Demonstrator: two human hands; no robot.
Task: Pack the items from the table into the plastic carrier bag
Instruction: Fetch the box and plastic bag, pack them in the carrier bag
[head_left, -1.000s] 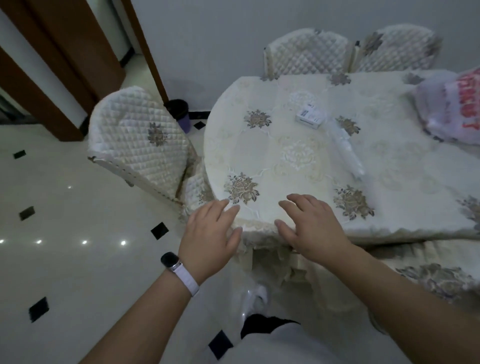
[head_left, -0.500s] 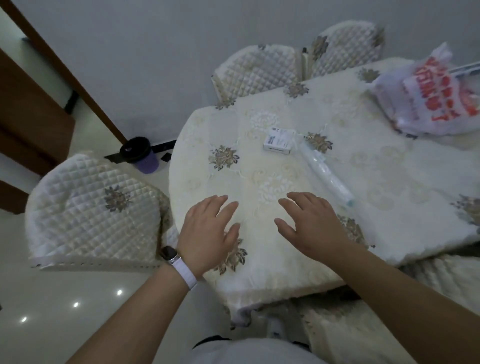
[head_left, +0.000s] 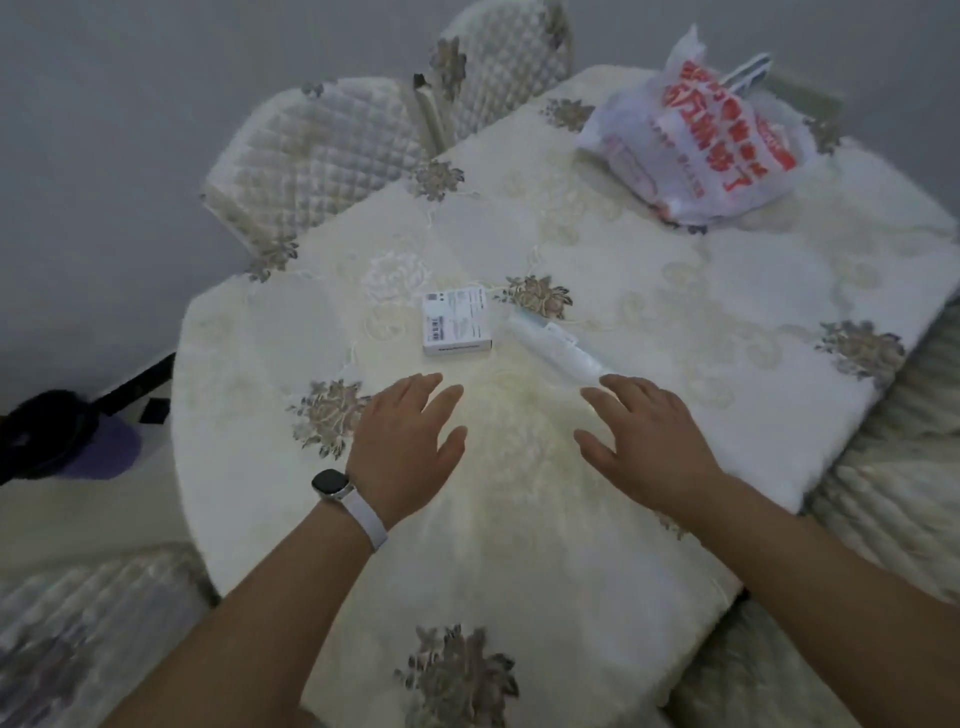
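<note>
Nothing was packed yet: our left hand (head_left: 405, 441) and right hand (head_left: 649, 441) hovered spread and empty, box (head_left: 456, 322) and tube (head_left: 556, 351) near, bag (head_left: 696, 150) far right.

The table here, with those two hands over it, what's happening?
A person is about to pack things into a plastic carrier bag, which sits at the far right of the table and already seems to hold something. Two items are not yet packed: a small white box and a white tube-shaped item beside it, both lying mid-table. The left hand and the right hand are spread open and empty above the cloth; the right one's fingertips are close to the tube's near end.
</note>
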